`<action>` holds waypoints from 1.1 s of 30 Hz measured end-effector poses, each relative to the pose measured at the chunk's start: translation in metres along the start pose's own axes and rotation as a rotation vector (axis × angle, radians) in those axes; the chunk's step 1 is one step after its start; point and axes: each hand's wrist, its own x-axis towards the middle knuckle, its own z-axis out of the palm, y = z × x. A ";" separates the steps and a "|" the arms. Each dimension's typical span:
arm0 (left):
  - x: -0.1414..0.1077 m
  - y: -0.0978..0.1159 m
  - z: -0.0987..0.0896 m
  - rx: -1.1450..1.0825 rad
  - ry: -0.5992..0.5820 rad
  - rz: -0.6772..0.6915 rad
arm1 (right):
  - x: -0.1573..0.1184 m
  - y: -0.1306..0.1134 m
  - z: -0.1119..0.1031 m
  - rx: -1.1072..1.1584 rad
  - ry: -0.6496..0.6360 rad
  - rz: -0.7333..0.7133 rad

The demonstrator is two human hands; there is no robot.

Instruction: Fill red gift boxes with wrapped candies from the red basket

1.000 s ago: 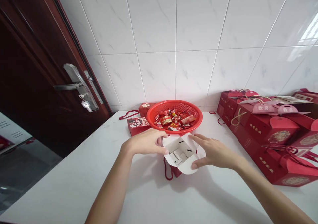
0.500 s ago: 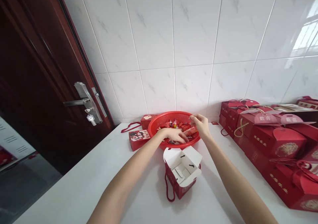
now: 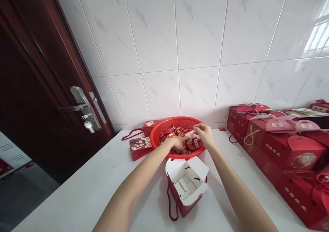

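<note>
A red plastic basket (image 3: 164,125) holds many red-wrapped candies (image 3: 177,131). My left hand (image 3: 179,143) reaches into it, thumb apart from the other fingers, whose tips go down among the candies. Over the basket's right side is my right hand (image 3: 204,134), its thumb and fingers bent together in a pinch; what they hold, if anything, is hidden. A pale and red packet (image 3: 190,134) lies between the two hands. In front of the basket an open red gift box (image 3: 185,185), white inside, stands with its flaps up and a red cord handle hanging at its side.
Two small red boxes, one with a printed picture (image 3: 140,144) and one behind it (image 3: 150,126), sit left of the basket. Stacked red gift boxes (image 3: 277,146) line the right side. A tiled wall (image 3: 159,88) rises behind, and a dark door (image 3: 51,71) is at left.
My left hand has shifted within the candies, its thumb now spread. My right hand has come slightly down and inward over the basket. The pale packet shows more clearly. The view has shifted a little.
</note>
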 end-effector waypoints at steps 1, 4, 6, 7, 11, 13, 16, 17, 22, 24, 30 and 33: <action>-0.001 0.002 0.000 0.008 -0.017 -0.017 | 0.000 0.000 0.000 -0.004 -0.007 0.000; -0.004 0.007 0.000 0.027 -0.052 -0.054 | 0.001 0.001 0.000 -0.015 -0.024 -0.001; -0.006 0.008 0.000 0.034 -0.062 -0.064 | 0.001 0.002 0.000 -0.021 -0.029 -0.003; -0.006 0.009 0.000 0.037 -0.064 -0.065 | 0.001 0.002 0.000 -0.023 -0.032 -0.004; -0.004 0.009 -0.002 0.039 -0.031 -0.053 | -0.001 0.001 -0.001 -0.033 -0.053 -0.003; -0.004 0.008 -0.002 0.025 0.005 -0.040 | -0.002 0.001 -0.001 -0.036 -0.067 0.004; -0.006 0.007 -0.004 -0.011 0.053 -0.030 | -0.003 0.000 -0.001 -0.044 -0.078 0.003; -0.007 0.006 -0.004 -0.025 0.067 -0.031 | -0.004 0.000 -0.001 -0.049 -0.077 -0.002; -0.010 -0.001 -0.006 -0.133 0.112 -0.013 | -0.004 -0.001 -0.001 -0.075 -0.082 -0.022; -0.011 -0.003 -0.006 -0.200 0.128 0.010 | -0.004 -0.001 -0.001 -0.087 -0.087 -0.026; -0.008 -0.012 -0.008 -0.419 0.249 0.102 | -0.005 0.001 -0.002 -0.114 -0.107 -0.037; -0.008 -0.015 -0.010 -0.525 0.333 0.155 | -0.005 0.001 -0.002 -0.132 -0.130 -0.052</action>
